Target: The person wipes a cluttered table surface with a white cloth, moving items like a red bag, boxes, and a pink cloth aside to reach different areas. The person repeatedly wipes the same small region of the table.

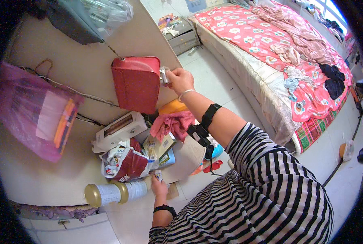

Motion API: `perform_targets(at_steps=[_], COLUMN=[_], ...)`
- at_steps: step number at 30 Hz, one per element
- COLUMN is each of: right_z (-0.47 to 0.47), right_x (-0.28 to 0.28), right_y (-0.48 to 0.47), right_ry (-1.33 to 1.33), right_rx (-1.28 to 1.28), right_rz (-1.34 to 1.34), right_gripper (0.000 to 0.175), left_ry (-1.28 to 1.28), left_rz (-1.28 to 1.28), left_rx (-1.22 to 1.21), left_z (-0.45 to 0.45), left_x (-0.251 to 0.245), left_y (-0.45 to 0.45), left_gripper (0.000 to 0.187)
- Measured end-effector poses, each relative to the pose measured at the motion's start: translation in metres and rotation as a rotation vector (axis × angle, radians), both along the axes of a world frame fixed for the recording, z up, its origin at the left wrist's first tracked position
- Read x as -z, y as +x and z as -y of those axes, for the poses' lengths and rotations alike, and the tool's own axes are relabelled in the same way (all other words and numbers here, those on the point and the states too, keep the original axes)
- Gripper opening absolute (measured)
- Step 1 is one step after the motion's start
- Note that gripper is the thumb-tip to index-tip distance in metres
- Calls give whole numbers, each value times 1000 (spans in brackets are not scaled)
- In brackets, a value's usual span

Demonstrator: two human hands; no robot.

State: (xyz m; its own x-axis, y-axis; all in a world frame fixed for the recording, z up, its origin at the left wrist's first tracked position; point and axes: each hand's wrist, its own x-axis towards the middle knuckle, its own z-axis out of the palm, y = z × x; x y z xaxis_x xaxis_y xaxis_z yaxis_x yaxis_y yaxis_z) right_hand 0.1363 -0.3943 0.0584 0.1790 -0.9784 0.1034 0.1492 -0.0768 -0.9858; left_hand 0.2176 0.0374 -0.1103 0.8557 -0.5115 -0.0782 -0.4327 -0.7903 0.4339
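Observation:
My right hand (181,80), with a white bangle at its wrist, pinches a small crumpled whitish item (164,75) right beside a red handbag (136,84). The handbag hangs by a chain against a pale panel. Lower down, my left hand (160,186) holds a small white packet with printing (158,174). Near it are two gold-lidded cans (108,194) lying on their sides and a dark red and white bag (129,163) of mixed items. Above that bag, a white box (120,131) leans among other goods, with a pink towel (173,123) to its right.
A purple plastic bag (32,122) hangs at the left, and a grey bag (74,24) at the top. A bed with a pink flowered blanket (245,33) stands at the right. Behind is a grey nightstand (184,39). Red and orange items (213,166) lie on the tiled floor.

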Motion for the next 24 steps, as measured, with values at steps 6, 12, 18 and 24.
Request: perform_targets(at_steps=[6,12,18,24], right_z=[3,3,0,-2], right_x=[1,0,0,-4], right_y=[1,4,6,5], right_ry=[188,251,64,20], right_rx=[-38,-37,-14,-56], right_rz=[-15,-151,64,176], right_gripper=[31,28,28,26], left_ry=[66,22,2,23], left_rz=[-46,-17,-51,-36], left_rx=[-23,-6,-25,-41], left_z=[-2,2,2,-3], left_x=[-1,-2,-6,7], left_y=[0,1,-4,4], left_gripper=[57,59,61,60])
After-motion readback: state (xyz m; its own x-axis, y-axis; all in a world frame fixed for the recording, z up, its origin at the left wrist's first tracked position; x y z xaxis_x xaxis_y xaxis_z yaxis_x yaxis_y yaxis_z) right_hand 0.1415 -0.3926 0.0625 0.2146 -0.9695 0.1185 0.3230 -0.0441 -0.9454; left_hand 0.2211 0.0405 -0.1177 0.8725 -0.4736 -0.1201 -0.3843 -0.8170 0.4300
